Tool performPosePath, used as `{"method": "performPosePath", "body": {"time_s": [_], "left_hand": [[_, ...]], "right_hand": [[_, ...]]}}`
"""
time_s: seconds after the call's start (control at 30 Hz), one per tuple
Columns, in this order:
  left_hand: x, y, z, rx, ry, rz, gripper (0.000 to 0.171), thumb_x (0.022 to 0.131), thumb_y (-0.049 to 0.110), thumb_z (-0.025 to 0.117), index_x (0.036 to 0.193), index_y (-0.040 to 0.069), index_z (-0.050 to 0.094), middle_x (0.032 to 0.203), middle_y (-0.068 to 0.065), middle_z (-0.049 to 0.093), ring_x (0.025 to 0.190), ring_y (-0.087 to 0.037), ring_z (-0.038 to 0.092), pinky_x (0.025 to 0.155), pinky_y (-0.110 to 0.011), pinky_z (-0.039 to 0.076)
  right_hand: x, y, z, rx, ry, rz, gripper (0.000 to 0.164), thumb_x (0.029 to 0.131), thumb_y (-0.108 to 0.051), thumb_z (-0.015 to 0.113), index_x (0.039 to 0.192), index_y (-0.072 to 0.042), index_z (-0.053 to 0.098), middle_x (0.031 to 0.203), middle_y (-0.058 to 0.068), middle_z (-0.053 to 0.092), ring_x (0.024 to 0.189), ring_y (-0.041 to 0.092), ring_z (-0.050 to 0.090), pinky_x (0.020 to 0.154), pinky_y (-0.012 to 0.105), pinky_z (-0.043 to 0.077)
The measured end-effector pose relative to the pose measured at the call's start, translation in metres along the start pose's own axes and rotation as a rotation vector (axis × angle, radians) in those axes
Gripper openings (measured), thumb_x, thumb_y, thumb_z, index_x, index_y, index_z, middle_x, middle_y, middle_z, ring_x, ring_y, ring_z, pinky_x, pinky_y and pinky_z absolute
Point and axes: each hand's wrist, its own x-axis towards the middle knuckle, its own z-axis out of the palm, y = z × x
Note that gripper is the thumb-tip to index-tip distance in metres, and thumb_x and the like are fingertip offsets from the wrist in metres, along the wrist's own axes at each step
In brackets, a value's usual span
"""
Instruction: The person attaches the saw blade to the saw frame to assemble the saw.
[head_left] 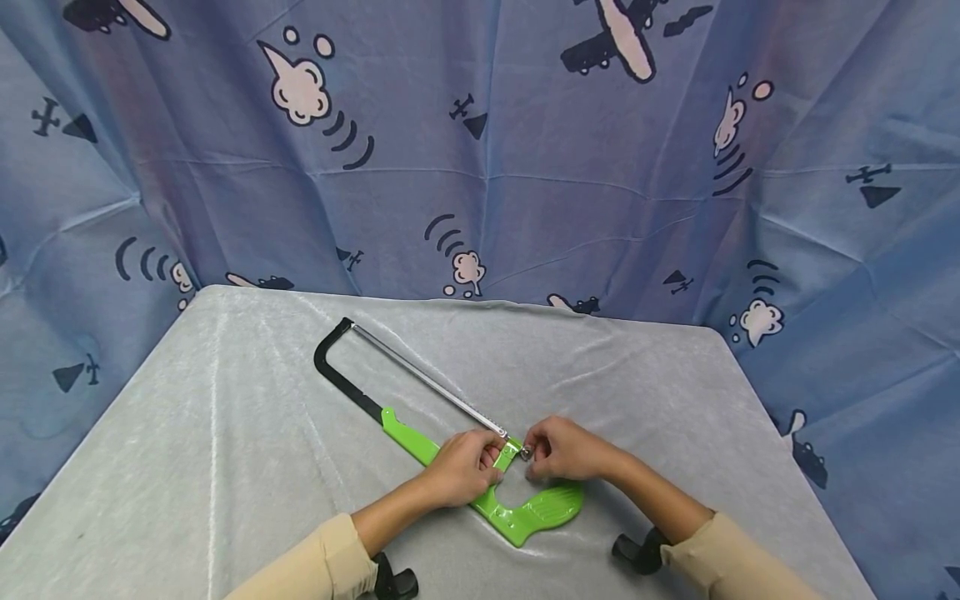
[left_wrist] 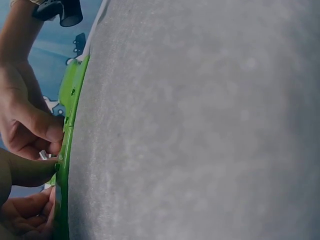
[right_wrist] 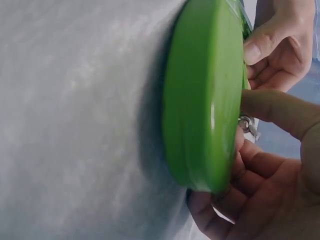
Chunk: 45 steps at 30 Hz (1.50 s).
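A hacksaw (head_left: 551, 506) with a green handle and a black bowed front frame (head_left: 341, 383) lies slantwise on the cloth. Its silver blade (head_left: 427, 379) runs from the frame's far tip to the green post near the handle. My left hand (head_left: 459, 468) grips that post between thumb and fingers, just below the blade's near end. On the post's other side, my right hand (head_left: 573, 450) pinches a small metal wing nut (right_wrist: 246, 124) with thumb and forefinger. The handle's curved end sits just below the right hand, and in the right wrist view it hides part of the fingers.
Pale grey velvety cloth (head_left: 225, 458) covers the table. A blue curtain (head_left: 405, 225) printed with planes and clouds hangs behind and along both sides. Black wrist mounts (head_left: 639, 552) stick out beneath both forearms.
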Motion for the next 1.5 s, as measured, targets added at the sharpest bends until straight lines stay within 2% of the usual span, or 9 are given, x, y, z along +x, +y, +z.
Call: {"method": "performPosePath", "body": {"time_s": [0.13, 0.43, 0.6, 0.97, 1.23, 1.4, 1.5], "left_hand": [[0.0, 0.0, 0.0, 0.001, 0.0, -0.002, 0.023, 0.079, 0.0, 0.077, 0.098, 0.004, 0.065, 0.074, 0.007, 0.054, 0.067, 0.0, 0.049, 0.064, -0.019, 0.044], [0.0, 0.001, 0.001, -0.011, 0.002, -0.012, 0.024, 0.079, -0.001, 0.077, 0.099, 0.003, 0.066, 0.075, 0.007, 0.055, 0.067, 0.0, 0.05, 0.064, -0.02, 0.045], [0.0, 0.001, 0.0, -0.014, 0.001, -0.016, 0.024, 0.079, -0.001, 0.077, 0.1, 0.003, 0.066, 0.075, 0.007, 0.056, 0.068, 0.0, 0.05, 0.064, -0.02, 0.045], [0.0, -0.001, 0.0, -0.008, 0.002, 0.003, 0.022, 0.079, -0.001, 0.077, 0.098, 0.003, 0.065, 0.075, 0.007, 0.055, 0.067, 0.0, 0.049, 0.064, -0.019, 0.045], [-0.001, 0.0, 0.0, -0.005, 0.002, 0.004, 0.023, 0.079, -0.001, 0.077, 0.099, 0.003, 0.065, 0.075, 0.007, 0.055, 0.068, 0.0, 0.05, 0.064, -0.019, 0.045], [0.0, 0.0, 0.0, 0.002, 0.001, -0.001, 0.024, 0.079, 0.0, 0.077, 0.1, 0.003, 0.065, 0.076, 0.006, 0.056, 0.068, 0.0, 0.05, 0.065, -0.02, 0.045], [0.0, 0.001, 0.0, 0.0, -0.002, -0.009, 0.024, 0.079, 0.0, 0.077, 0.1, 0.003, 0.066, 0.077, 0.004, 0.058, 0.069, -0.001, 0.051, 0.065, -0.02, 0.045]], "right_hand": [[0.003, -0.001, 0.005, 0.005, 0.005, 0.046, 0.011, 0.075, -0.005, 0.072, 0.074, -0.006, 0.061, 0.06, -0.009, 0.051, 0.054, 0.001, 0.045, 0.05, 0.019, 0.037], [0.008, -0.005, 0.011, -0.101, 0.063, 0.123, 0.023, 0.076, -0.009, 0.071, 0.065, -0.013, 0.052, 0.056, -0.01, 0.044, 0.051, 0.005, 0.039, 0.049, 0.021, 0.031], [0.009, -0.008, 0.013, -0.141, 0.083, 0.156, 0.025, 0.075, -0.01, 0.072, 0.063, -0.013, 0.051, 0.056, -0.009, 0.044, 0.052, 0.007, 0.04, 0.05, 0.022, 0.032], [0.009, -0.011, 0.015, -0.191, 0.118, 0.165, 0.021, 0.072, -0.004, 0.068, 0.062, -0.013, 0.051, 0.056, -0.009, 0.041, 0.051, 0.006, 0.038, 0.049, 0.022, 0.03], [0.01, -0.011, 0.017, -0.193, 0.137, 0.157, 0.022, 0.071, -0.005, 0.069, 0.061, -0.013, 0.051, 0.055, -0.009, 0.041, 0.051, 0.006, 0.038, 0.048, 0.022, 0.03], [0.01, -0.01, 0.013, -0.183, 0.139, 0.157, 0.018, 0.071, -0.007, 0.071, 0.065, -0.012, 0.055, 0.058, -0.008, 0.047, 0.053, 0.008, 0.042, 0.049, 0.023, 0.034], [0.008, -0.01, 0.009, -0.156, 0.127, 0.142, 0.013, 0.073, -0.009, 0.073, 0.073, -0.01, 0.06, 0.063, -0.006, 0.053, 0.056, 0.008, 0.047, 0.051, 0.024, 0.039]]}}
